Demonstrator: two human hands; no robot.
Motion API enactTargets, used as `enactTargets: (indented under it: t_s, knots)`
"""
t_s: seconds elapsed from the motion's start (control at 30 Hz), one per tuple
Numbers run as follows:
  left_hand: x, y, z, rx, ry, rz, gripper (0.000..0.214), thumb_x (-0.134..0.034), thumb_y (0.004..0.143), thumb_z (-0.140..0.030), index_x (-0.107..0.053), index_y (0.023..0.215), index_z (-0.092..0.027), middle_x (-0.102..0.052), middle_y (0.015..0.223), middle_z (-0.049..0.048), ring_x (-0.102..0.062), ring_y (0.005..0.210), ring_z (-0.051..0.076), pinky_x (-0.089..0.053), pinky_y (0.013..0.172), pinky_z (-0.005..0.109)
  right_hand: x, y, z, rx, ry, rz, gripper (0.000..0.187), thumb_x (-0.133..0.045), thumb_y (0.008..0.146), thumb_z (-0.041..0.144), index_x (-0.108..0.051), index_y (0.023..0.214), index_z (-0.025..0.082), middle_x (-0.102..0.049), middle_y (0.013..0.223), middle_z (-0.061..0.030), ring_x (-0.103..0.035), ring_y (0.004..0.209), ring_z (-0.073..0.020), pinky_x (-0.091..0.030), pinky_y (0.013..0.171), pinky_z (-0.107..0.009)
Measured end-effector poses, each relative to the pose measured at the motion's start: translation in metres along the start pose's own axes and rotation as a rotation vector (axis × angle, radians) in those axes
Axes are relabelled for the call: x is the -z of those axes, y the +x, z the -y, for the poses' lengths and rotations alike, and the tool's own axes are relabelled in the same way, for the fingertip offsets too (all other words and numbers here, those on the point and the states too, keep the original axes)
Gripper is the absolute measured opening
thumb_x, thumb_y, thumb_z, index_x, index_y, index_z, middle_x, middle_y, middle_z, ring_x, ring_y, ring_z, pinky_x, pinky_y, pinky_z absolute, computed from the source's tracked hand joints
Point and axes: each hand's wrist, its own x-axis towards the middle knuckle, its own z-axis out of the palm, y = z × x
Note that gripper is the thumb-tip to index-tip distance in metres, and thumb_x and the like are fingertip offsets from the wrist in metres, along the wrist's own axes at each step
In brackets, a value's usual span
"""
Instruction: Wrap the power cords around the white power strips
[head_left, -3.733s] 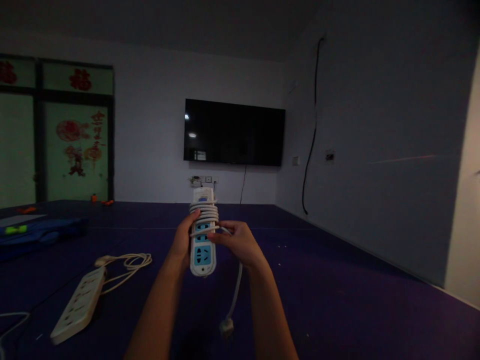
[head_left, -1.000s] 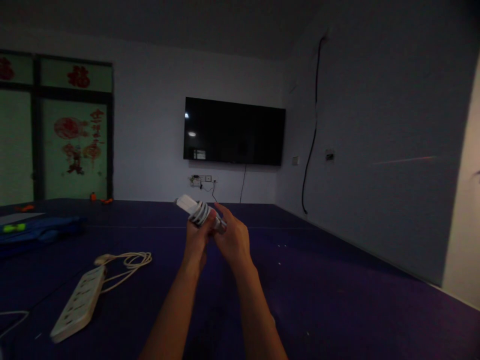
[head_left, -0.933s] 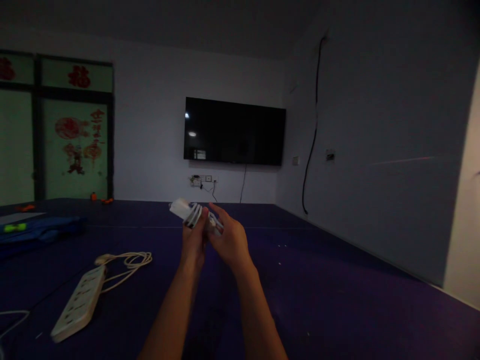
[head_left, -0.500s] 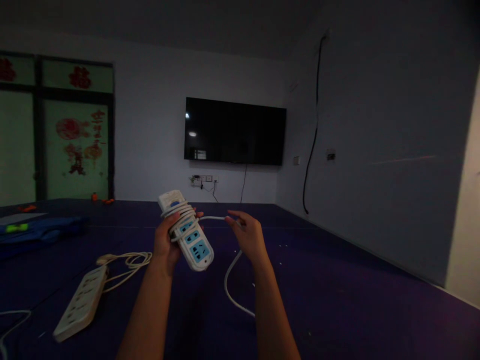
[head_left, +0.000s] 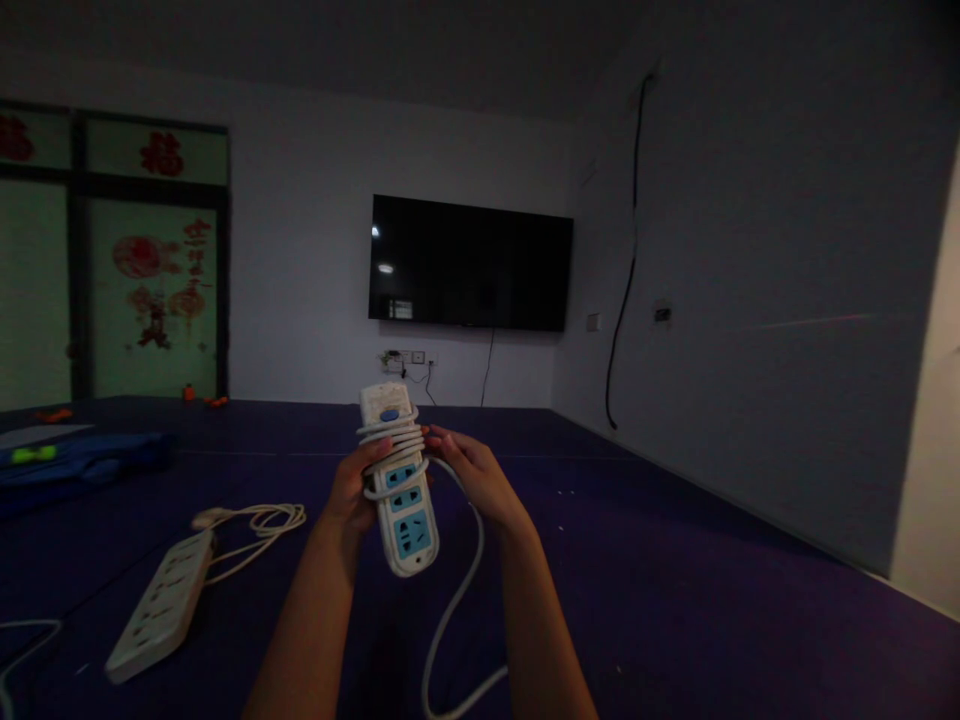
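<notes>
A white power strip [head_left: 409, 530] with blue sockets is raised in front of me, upright and slightly tilted. My left hand [head_left: 356, 485] is closed round its left side, thumb across the front. Several turns of white cord [head_left: 405, 440] wrap the strip's middle, below a blue switch [head_left: 389, 415]. My right hand [head_left: 476, 475] is at the right edge of the strip, fingers bent and closed by the cord; its fingertips are partly hidden behind the strip. From there the loose cord hangs in a curve and passes under my right forearm.
A second white power strip [head_left: 161, 605] lies at the left on the dark purple surface [head_left: 675, 600], its cable [head_left: 262, 525] loosely coiled. Further left are a blue cloth [head_left: 112, 460] and another white cord [head_left: 30, 625]. A television [head_left: 472, 262] hangs on the far wall.
My right hand has moved left, from holding the cord away from the strip to the strip's edge. The strip has shifted right and stands more upright. The loose cord hangs in a longer curve.
</notes>
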Motion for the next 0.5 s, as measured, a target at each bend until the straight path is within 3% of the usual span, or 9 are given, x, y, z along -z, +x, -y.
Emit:
enactTargets:
  t_s: [0.1,0.2,0.3,0.5]
  knots:
    - [-0.002,0.001,0.003,-0.014,-0.006,-0.049,0.032,-0.067,0.058,-0.029,-0.069,0.084,-0.012,-0.072,0.076,0.0116,-0.068,0.070,0.027,-0.056,0.063,0.037,-0.007,-0.005,0.013,-0.060,0.140,0.158,0.060,-0.069,0.070,0.043,-0.056,0.122,0.016,-0.066,0.112,-0.0087,-0.064,0.097,-0.0204,-0.052,0.082,-0.032]
    - [-0.003,0.000,0.003,0.000,0.013,-0.038,0.037,-0.070,0.056,-0.029,-0.069,0.087,-0.009,-0.072,0.077,0.0133,-0.069,0.073,0.029,-0.055,0.063,0.036,-0.009,-0.010,0.016,-0.173,0.147,0.132,0.082,-0.076,0.062,0.033,-0.043,0.135,0.018,-0.068,0.107,-0.0080,-0.066,0.088,-0.0187,-0.055,0.072,-0.030]
    - [-0.005,-0.001,0.005,-0.063,0.058,-0.047,0.042,-0.073,0.053,-0.029,-0.069,0.090,-0.009,-0.072,0.078,0.0119,-0.069,0.071,0.027,-0.054,0.061,0.033,-0.007,-0.013,0.017,-0.170,0.144,0.131,0.094,-0.079,0.058,0.025,-0.034,0.141,0.017,-0.070,0.100,-0.0066,-0.066,0.087,-0.0183,-0.055,0.075,-0.033]
    - [-0.004,0.004,0.009,-0.178,0.237,-0.006,0.043,-0.079,0.053,-0.035,-0.071,0.088,-0.011,-0.072,0.075,0.0095,-0.067,0.066,0.025,-0.052,0.060,0.031,-0.002,-0.011,0.022,-0.028,0.051,0.232,0.069,-0.078,0.056,0.021,-0.057,0.121,0.018,-0.068,0.108,-0.0050,-0.064,0.096,-0.0191,-0.050,0.085,-0.033]
